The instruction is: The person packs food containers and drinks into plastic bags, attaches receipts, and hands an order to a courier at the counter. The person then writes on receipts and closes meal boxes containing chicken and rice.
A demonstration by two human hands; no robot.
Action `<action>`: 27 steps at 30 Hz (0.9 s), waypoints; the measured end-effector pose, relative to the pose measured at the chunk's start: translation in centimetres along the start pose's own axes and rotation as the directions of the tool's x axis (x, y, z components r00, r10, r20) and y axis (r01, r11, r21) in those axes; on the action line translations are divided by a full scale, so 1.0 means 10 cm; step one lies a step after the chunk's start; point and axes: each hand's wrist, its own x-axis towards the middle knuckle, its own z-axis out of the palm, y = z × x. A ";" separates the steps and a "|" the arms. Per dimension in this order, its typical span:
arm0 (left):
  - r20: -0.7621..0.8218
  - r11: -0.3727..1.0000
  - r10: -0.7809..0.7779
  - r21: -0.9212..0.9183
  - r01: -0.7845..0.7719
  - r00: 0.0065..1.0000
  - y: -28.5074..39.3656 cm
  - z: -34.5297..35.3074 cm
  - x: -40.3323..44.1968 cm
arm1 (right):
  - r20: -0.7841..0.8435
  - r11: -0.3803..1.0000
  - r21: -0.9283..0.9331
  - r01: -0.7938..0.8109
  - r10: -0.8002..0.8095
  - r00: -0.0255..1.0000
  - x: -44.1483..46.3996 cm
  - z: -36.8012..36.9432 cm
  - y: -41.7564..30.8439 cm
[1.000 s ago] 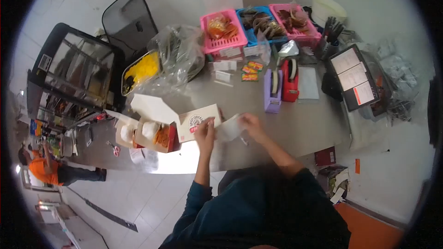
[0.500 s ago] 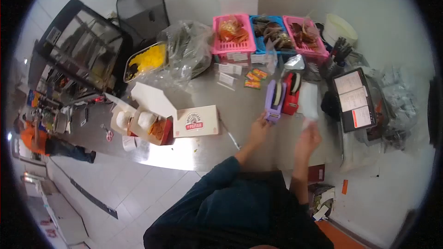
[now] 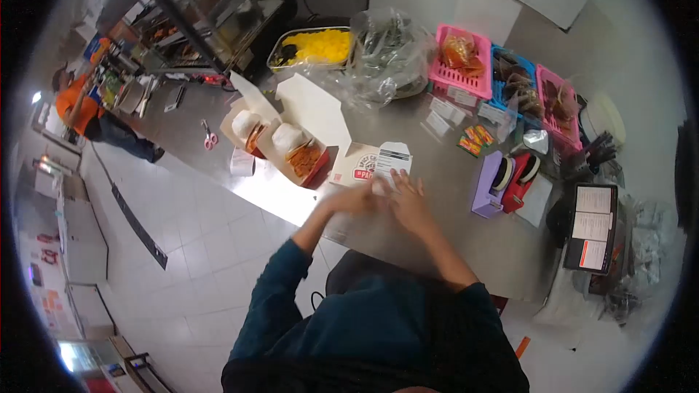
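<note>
A white printed slip [image 3: 394, 158] lies over the right part of a closed white carton [image 3: 352, 163] with a red logo. My right hand [image 3: 409, 200] is on the slip's lower end, its fingers spread and pointing away from me. My left hand [image 3: 353, 199] is beside it at the carton's near edge; motion blur hides its fingertips and anything between them. Left of the carton, an open box [image 3: 317, 113] contains a white round wrapped item [image 3: 289, 137] and orange-brown fried food [image 3: 304, 160]. A second open box [image 3: 240, 113] with similar contents adjoins it.
A purple tape dispenser [image 3: 486, 188] and a red one [image 3: 519, 188] stand to the right. Pink baskets [image 3: 461, 76], a blue basket [image 3: 510, 73], a plastic bag [image 3: 389, 65] and a yellow-food tray [image 3: 317, 47] line the back. Scissors [image 3: 210, 136] lie left. A person in orange [image 3: 84, 109] stands far left.
Both hands have moved left from the tape dispensers to the carton. A printed slip now lies over the carton under my right hand. The camera view has turned left.
</note>
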 end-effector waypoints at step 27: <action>-0.993 0.889 -0.008 -0.061 0.453 -0.119 -2.02 -2.08 -1.70 | 0.111 0.995 -0.090 0.037 -0.027 0.993 0.59 -0.74 -0.15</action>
